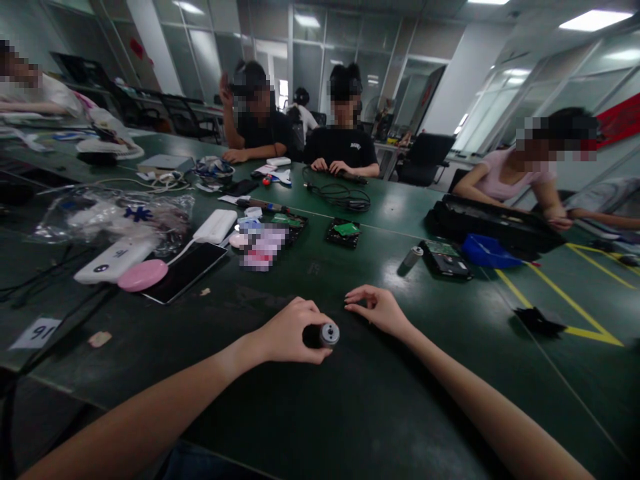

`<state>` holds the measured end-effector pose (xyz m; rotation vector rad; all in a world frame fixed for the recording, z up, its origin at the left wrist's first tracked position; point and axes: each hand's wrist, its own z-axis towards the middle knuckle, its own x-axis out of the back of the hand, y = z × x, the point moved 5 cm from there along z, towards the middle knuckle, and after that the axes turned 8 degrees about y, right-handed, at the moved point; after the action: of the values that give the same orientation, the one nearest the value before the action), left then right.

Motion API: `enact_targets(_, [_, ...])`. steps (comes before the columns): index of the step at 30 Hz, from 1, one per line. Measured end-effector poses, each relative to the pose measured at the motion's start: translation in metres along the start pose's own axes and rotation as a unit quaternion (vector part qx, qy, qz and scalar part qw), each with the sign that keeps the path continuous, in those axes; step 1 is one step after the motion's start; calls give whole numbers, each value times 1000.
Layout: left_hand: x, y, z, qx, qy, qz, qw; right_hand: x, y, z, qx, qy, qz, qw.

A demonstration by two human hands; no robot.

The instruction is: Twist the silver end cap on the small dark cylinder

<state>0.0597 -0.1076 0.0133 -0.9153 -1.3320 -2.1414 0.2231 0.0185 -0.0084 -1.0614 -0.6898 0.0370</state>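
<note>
My left hand is curled around a small cylindrical motor, thumb on the near side and fingers on the far side. The motor's round silver end faces up, showing a dark centre and small holes. Just to the right, my right hand hovers low over the green table. Its thumb and fingers are bent with a gap between the tips, and nothing shows in them. A second metal cylinder of similar look stands farther off to the right, beside a hard drive.
Another drive with a green board lies ahead. At left are a black phone, a pink round case, a white power bank and plastic bags. A blue tray sits right. Several people sit around the table.
</note>
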Motion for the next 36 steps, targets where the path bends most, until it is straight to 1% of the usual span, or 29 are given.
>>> enact_targets(4, [0, -1, 0, 0, 1, 1, 1000, -2, 7, -2, -3, -13, -13, 1000])
enact_targets(8, [0, 0, 0, -1, 0, 1, 1000, -2, 5, 0, -2, -20, -3, 1000])
enact_targets(10, [1, 1, 0, 2, -2, 3, 1000, -2, 2, 0, -2, -14, 6, 1000])
enact_targets(12, [2, 2, 0, 5, -3, 5, 1000, -1, -7, -1, -2, 0, 17, 1000])
enact_targets(15, [1, 2, 0, 2, -2, 6, 1000, -3, -30, -8, -1, 11, 53, 999])
enact_targets(16, [1, 1, 0, -2, -1, 7, 1000, -5, -39, -12, -4, 3, 83, 997])
enact_targets(18, [0, 1, 0, -9, 4, 11, 1000, -12, -56, -20, -4, -35, 134, 990])
enact_targets(20, [0, 0, 0, -13, 10, 16, 1000, -18, -68, -28, -2, -62, 147, 987])
enact_targets(22, [0, 0, 0, -11, 11, 17, 1000, -23, -71, -33, -1, -74, 134, 988])
enact_targets(25, [0, 0, 0, -9, 6, 17, 1000, -25, -69, -34, 3, -71, 101, 992])
enact_targets(30, [-1, -1, 0, -15, 15, 16, 1000, -23, -68, -34, 31, -71, 55, 995])
enact_targets(36, [0, 0, 0, -12, 12, 10, 1000, -21, -74, -35, 56, -75, 38, 995])
